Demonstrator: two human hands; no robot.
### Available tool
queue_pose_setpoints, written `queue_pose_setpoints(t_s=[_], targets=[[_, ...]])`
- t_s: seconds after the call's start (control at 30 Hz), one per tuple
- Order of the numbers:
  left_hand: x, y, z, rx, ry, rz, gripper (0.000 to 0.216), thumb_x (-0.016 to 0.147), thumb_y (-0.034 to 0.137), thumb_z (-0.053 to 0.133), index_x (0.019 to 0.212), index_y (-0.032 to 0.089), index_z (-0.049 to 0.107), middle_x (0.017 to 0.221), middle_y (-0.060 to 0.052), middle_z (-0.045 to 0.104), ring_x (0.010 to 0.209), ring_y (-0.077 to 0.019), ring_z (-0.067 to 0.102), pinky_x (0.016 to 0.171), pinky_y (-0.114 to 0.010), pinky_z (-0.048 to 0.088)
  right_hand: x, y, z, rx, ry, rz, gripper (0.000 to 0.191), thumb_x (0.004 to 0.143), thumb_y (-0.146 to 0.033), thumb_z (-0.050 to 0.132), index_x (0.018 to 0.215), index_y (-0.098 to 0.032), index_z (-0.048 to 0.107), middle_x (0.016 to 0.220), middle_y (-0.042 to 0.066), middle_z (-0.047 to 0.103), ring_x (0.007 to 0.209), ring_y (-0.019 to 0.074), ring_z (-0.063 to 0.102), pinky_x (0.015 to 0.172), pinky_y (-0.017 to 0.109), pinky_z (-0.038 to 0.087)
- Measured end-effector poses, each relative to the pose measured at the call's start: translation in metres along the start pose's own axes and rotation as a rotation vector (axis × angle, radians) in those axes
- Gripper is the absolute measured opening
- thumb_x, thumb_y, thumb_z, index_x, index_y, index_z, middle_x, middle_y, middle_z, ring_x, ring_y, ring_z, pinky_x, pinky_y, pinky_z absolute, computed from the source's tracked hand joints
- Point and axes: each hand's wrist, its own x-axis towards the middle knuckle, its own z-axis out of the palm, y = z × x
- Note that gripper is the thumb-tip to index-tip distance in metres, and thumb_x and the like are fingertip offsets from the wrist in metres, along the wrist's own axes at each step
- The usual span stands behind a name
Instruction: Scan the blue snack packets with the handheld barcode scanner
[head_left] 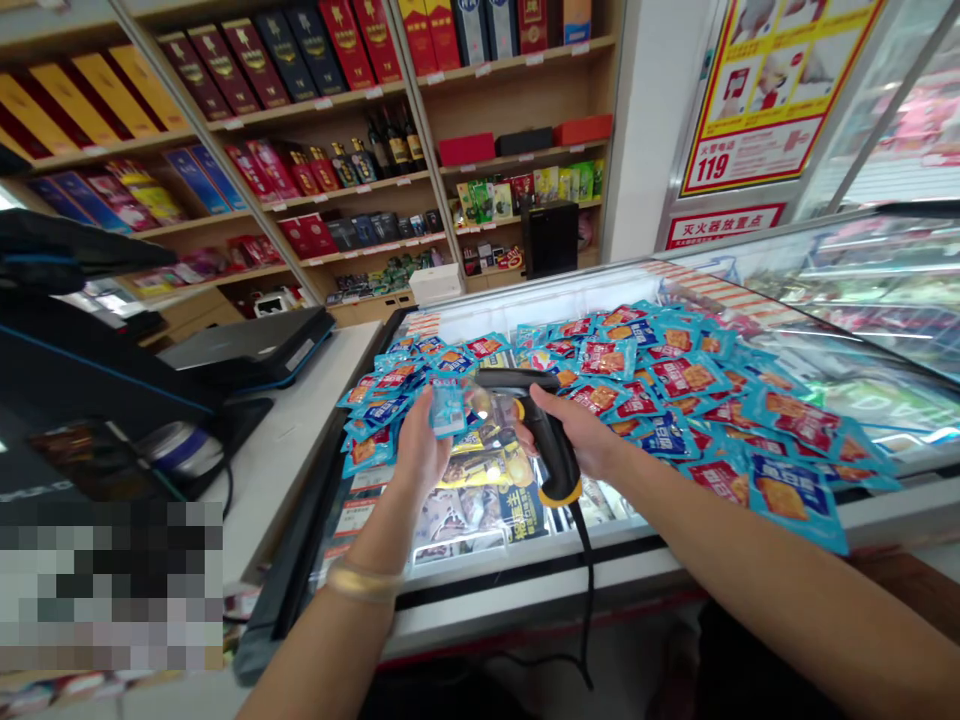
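A black and yellow barcode scanner (553,450) is gripped by my right hand (574,425), its head turned left and its cable hanging down in front of the freezer. My left hand (426,445) holds a small light-blue snack packet (448,408) upright, just left of the scanner's head. Behind and to the right, many blue snack packets (682,375) with red or dark-blue labels lie heaped on the freezer's glass top. Another, smaller pile of these packets (382,405) lies beyond and left of my left hand.
The glass-topped chest freezer (465,525) spans the middle. On the left stands a counter (300,410) with a dark checkout machine (82,360) and a flat black device (247,345). Shelves of boxes and bottles (322,90) line the back wall.
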Motion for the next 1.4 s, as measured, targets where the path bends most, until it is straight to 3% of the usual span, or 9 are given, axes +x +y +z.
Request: queue_pose_setpoints(t_s=[0.13,0.33,0.57,0.73,0.9,1.03,1.17,1.3,1.4], targets=[[-0.003,-0.008,0.032,0.356,-0.197,0.202,0.032,0.079,0.035,0.067,0.108,0.021,0.069,0.111,-0.006,0.069,0.11,-0.0218,0.061,0.092,-0.03,0.047,-0.024,-0.028,-0.019,0.078,0.082,-0.107,0.041,0.073,-0.058,0.067,0.075,-0.018,0.059,0.057,0.001,0.053,0.053,0.0122,0.046,0.052,0.025,0.04],[-0.003,-0.039,0.106,0.7,-0.491,0.481,0.044,0.075,0.028,0.071,0.118,0.022,0.065,0.127,-0.01,0.059,0.123,-0.0256,0.049,0.111,-0.04,0.031,-0.063,-0.063,-0.065,0.053,0.282,-0.273,0.037,0.081,-0.057,0.06,0.075,-0.021,0.054,0.059,0.001,0.05,0.052,0.0135,0.045,0.049,0.027,0.039],[0.004,-0.091,0.138,0.856,-0.544,0.421,0.053,0.068,0.027,0.076,0.119,0.021,0.064,0.137,-0.013,0.053,0.133,-0.0331,0.04,0.114,-0.047,0.025,-0.084,-0.066,-0.09,0.074,0.389,-0.281,0.037,0.081,-0.058,0.058,0.076,-0.021,0.053,0.06,0.001,0.05,0.053,0.0144,0.045,0.049,0.027,0.04],[0.003,-0.09,0.129,0.835,-0.514,0.441,0.055,0.067,0.031,0.078,0.119,0.022,0.063,0.138,-0.013,0.05,0.134,-0.0326,0.038,0.115,-0.047,0.024,-0.083,-0.065,-0.087,0.054,0.398,-0.258,0.038,0.08,-0.059,0.059,0.075,-0.022,0.052,0.06,0.002,0.05,0.052,0.0149,0.045,0.048,0.028,0.039],[0.011,-0.056,0.095,0.911,-0.405,0.538,0.051,0.068,0.028,0.076,0.118,0.025,0.064,0.135,-0.012,0.052,0.131,-0.0317,0.041,0.115,-0.047,0.023,-0.07,-0.065,-0.067,0.029,0.345,-0.248,0.04,0.078,-0.061,0.06,0.075,-0.021,0.053,0.059,0.001,0.05,0.052,0.0145,0.044,0.048,0.028,0.037],[0.02,-0.023,0.053,1.219,-0.195,0.59,0.056,0.071,0.028,0.072,0.125,0.024,0.058,0.136,-0.015,0.049,0.13,-0.0363,0.04,0.111,-0.052,0.025,-0.044,-0.056,-0.037,0.069,0.237,-0.216,0.037,0.078,-0.057,0.062,0.074,-0.021,0.053,0.058,0.001,0.051,0.052,0.0137,0.044,0.05,0.028,0.038],[0.019,-0.003,0.014,1.546,-0.007,0.497,0.071,0.067,0.04,0.074,0.132,0.021,0.052,0.139,-0.021,0.043,0.128,-0.0445,0.039,0.104,-0.058,0.03,-0.008,-0.033,-0.01,0.066,0.163,-0.103,0.037,0.08,-0.056,0.061,0.074,-0.02,0.055,0.058,0.001,0.054,0.052,0.0128,0.046,0.051,0.026,0.039],[0.015,-0.002,-0.012,1.662,-0.059,0.448,0.07,0.062,0.046,0.077,0.125,0.023,0.056,0.13,-0.019,0.052,0.124,-0.0429,0.043,0.104,-0.056,0.029,0.016,-0.01,-0.002,0.046,0.125,0.001,0.04,0.077,-0.057,0.064,0.074,-0.018,0.057,0.055,0.0,0.054,0.05,0.0114,0.046,0.051,0.024,0.039],[0.014,-0.003,-0.021,1.554,-0.133,0.451,0.06,0.059,0.041,0.08,0.115,0.027,0.062,0.118,-0.013,0.06,0.116,-0.0385,0.05,0.105,-0.052,0.03,0.019,0.003,-0.008,0.055,0.121,0.01,0.041,0.075,-0.058,0.067,0.072,-0.018,0.056,0.056,-0.001,0.054,0.05,0.0109,0.047,0.051,0.024,0.038]])
